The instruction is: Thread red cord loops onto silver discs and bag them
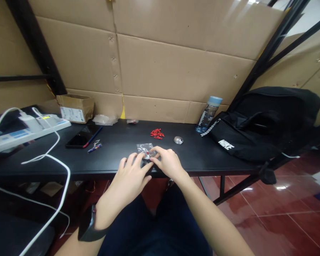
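A small clear plastic bag [144, 146] lies at the near edge of the black table, with a small red bit [147, 153] and something silvery showing in or on it. My left hand [132, 177] comes in from the left, its curled fingertips on the bag and its thumb a little apart. From the right, my right hand [168, 161] pinches the same bag with thumb and forefinger. The fingers partly cover what is between them. Beyond the hands lie a pile of red clips [157, 133] and a round, shiny, clear-looking piece [178, 140].
Left on the table [117, 142] are a phone [83, 136], a small keyring-like item [95, 147], a power strip [40, 131] with white cables, an open cardboard box [76, 107] and plastic packaging [105, 120]. Right stand a water bottle [209, 114] and black backpack [266, 124].
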Tool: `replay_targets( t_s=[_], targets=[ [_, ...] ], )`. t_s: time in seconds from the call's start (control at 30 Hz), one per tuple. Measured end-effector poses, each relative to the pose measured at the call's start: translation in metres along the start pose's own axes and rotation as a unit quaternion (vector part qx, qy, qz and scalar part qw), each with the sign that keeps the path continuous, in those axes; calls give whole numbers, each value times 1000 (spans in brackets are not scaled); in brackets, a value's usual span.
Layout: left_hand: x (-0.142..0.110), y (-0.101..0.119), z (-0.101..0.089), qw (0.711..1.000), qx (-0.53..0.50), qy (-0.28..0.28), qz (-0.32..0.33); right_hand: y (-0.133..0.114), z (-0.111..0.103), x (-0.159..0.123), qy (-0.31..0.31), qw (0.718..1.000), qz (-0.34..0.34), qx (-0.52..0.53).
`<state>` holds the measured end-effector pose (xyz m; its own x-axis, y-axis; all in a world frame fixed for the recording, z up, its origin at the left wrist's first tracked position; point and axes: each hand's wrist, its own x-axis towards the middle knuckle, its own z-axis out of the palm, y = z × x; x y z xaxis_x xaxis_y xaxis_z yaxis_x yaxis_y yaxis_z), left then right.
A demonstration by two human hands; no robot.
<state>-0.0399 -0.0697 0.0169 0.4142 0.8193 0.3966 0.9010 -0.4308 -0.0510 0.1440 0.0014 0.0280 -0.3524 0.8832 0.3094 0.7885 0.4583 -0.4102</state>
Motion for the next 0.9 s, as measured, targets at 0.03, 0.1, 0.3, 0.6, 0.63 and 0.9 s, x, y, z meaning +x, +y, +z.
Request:
replay_targets(
  t_s=[0.03, 0.1, 0.3, 0.6, 0.63, 0.9],
  targets=[
    [0, 2, 0, 1000, 6, 2, -3, -2, 0, 0, 0, 1000, 1, -13],
    [1, 5, 0, 1000, 15, 0, -8, -5, 1, 1, 3, 1000, -1, -31],
    [1, 1, -3, 1000, 8, -25, -15, -4, 10, 11, 37, 999, -5, -22],
    [0, -1, -3, 999, -11, -38, -8, -3, 13, 41, 30, 995, 27, -89],
    [0, -2, -3, 999, -15, -40, -6, -3, 12, 45, 28, 995, 26, -94],
    [3, -25, -10, 995, -96, -15, 7, 19, -5, 35, -13, 988, -123, 91]
  ],
)
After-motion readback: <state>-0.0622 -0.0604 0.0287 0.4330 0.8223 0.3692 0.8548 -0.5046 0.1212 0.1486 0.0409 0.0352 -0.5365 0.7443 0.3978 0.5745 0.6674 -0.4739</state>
